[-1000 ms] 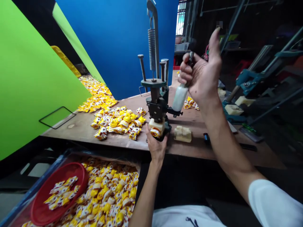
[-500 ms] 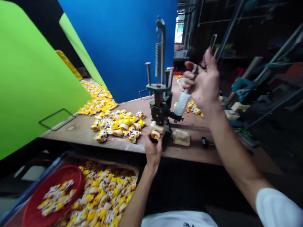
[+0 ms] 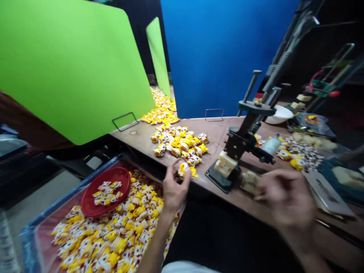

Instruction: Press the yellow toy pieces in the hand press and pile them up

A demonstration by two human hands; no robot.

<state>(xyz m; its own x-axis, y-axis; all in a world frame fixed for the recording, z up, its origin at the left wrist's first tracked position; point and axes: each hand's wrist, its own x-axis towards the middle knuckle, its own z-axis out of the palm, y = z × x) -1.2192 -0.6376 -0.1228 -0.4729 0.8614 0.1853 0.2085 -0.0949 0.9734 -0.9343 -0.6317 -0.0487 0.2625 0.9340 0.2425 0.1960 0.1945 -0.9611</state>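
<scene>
Green and blue screens (image 3: 71,68) (image 3: 222,57) stood behind our wooden desk (image 3: 210,131), where yellow-and-white packets (image 3: 179,144) lay heaped beside a small hand press (image 3: 241,142). Our left hand (image 3: 174,191) pinched one packet (image 3: 184,170) at the desk's front edge, near a tray (image 3: 42,223) of packets. Our right hand (image 3: 287,199), blurred and curled, was just beside a beige block (image 3: 250,182), and we could not tell whether it held anything.

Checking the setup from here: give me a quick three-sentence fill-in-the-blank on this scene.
The left hand pinches a wrapped ____.
The red plate lies in a ____ full of sweets.
The right hand, blurred, is to the ____ of the hand press.

Answers: sweet; tray; right.
</scene>
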